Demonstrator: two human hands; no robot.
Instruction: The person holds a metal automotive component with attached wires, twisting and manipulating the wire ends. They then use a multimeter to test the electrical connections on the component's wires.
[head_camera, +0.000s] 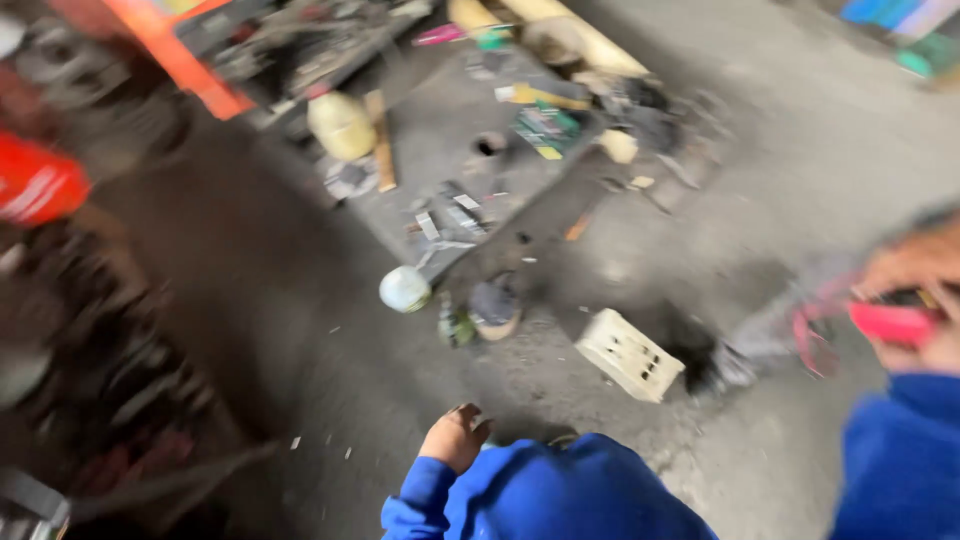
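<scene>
Open grey floor (300, 330) left of the cream block (630, 355), cluttered bench (450, 150) beyond.

Low worktop (440, 140) far centre, cluttered; jug (341, 125) on its left part. Ball (404, 289) on floor (300, 330) just near it; perforated block (629, 354) further right.

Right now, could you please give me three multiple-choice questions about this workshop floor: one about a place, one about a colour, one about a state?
1. Where does the pale perforated block lie?
A. on the grey floor
B. on the cluttered board
C. in a hand

2. What colour are the sleeves?
A. green
B. blue
C. white

3. What does the right hand do?
A. hangs empty
B. presses the floor
C. grips a red-handled tool

Answers: 1 A, it rests on bare floor, apart from the board; 2 B, both sleeves show blue; 3 C, fingers wrap the red handle, though blurred.
</scene>
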